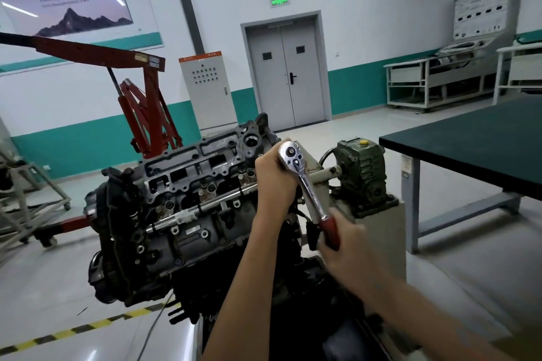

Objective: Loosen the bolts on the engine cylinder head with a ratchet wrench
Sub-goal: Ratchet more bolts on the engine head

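The person stands over the engine (164, 220), which sits tilted on its stand, with the cylinder head (202, 164) facing up and towards us. The ratchet wrench (305, 182) is set at the head's near right corner, at about three o'clock from the middle of the head. Its chrome end points up, and the shaft runs down towards five o'clock to a red grip.

The left hand (274, 176) is wrapped around the part just under the wrench's round end, fingers clenched, steadying it. The right hand (346, 240) grasps the red grip, fingers closed around it; that hand is blurred, so I judge it is mid-swing. The bolt itself is hidden under the left hand, and I cannot tell how well the socket sits on it.

That is the main worry. If the socket is only partly on, or the wrench leans off the bolt's line, a hard pull could make it slip and round the bolt's corners. A sudden slip or a bolt breaking free would send the right hand towards six o'clock, into the dark engine parts and the black connector (312, 233) just beside the grip. The left hand sits close against the head's sharp edges, so its knuckles could take a knock. If the ratchet's little lever is set the wrong way, the stroke would tighten instead.
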